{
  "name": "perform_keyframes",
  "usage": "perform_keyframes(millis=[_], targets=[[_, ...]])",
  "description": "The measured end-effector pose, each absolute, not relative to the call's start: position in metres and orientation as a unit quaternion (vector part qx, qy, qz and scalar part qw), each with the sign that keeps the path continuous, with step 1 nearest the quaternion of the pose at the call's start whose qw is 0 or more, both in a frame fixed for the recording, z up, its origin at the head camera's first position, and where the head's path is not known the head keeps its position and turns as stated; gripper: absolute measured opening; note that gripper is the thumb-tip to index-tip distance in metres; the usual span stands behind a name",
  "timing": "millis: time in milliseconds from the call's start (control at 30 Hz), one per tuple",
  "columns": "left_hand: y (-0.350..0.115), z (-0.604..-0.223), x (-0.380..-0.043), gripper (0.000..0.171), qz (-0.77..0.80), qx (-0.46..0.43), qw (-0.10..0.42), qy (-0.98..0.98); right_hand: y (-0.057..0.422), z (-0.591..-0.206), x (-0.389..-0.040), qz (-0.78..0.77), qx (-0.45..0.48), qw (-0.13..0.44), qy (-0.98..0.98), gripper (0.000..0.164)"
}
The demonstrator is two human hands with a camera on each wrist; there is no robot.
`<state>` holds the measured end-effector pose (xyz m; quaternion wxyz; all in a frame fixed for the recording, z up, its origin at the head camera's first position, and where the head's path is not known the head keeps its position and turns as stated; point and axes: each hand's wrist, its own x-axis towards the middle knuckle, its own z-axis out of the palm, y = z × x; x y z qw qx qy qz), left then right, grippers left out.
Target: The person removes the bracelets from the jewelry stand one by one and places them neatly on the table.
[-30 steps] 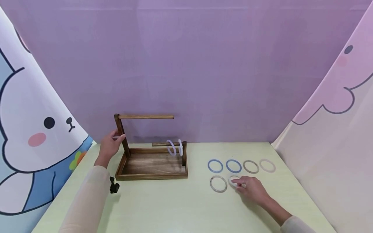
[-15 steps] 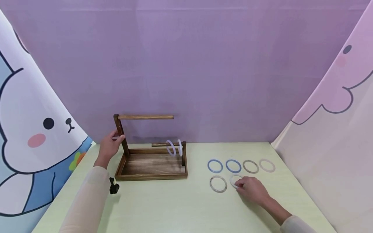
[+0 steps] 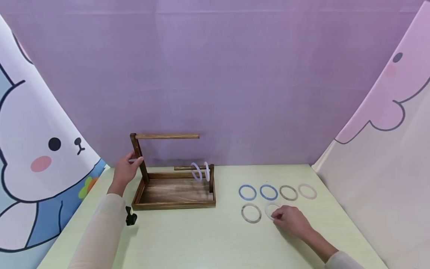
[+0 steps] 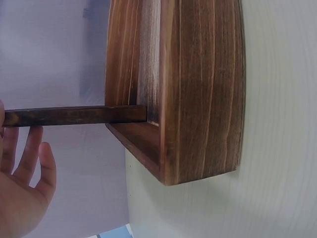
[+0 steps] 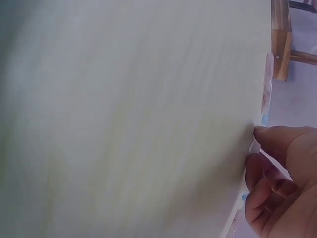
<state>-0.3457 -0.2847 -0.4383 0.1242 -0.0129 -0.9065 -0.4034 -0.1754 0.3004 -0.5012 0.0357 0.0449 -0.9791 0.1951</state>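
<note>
A dark wooden bangle stand [image 3: 173,204] with a tray base and two posts stands at the left of the table. My left hand [image 3: 125,172] grips its tall left post [image 4: 74,115], thumb on one side and fingers behind. Two pale lilac bangles [image 3: 196,172] hang on the short lower bar at the stand's right. My right hand [image 3: 293,221] pinches the right edge of a whitish bangle [image 3: 267,211] at the table surface. In the right wrist view, thumb and forefinger meet at this bangle's edge, and the other fingers [image 5: 258,198] are curled.
Beside the pinched bangle lies a grey mottled bangle [image 3: 251,222]. Behind them is a row of two blue bangles [image 3: 248,199], a brownish one [image 3: 288,199] and a pale pink one [image 3: 307,197]. A small black object [image 3: 131,217] shows by the left sleeve. A purple cloth [image 3: 255,93] backs the table.
My right fingers have drawn slightly right, from over the whitish bangle to its right edge, and the bangle has shifted a little right. My left hand keeps its grip on the post.
</note>
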Motion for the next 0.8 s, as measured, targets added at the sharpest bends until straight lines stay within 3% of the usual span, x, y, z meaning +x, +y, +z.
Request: perform_keyframes(millis=[367,800], targets=[[-0.285,-0.440,-0.346,0.056,-0.404,-0.010,0.120,-0.907,0.302,-0.500,-0.174,0.213,0.052,0.032,-0.975,0.017],[-0.286,-0.440,-0.347,0.061,-0.404,-0.007,0.114,-0.908,0.291,-0.491,-0.185,0.250,0.070,0.072,-0.963,0.019]])
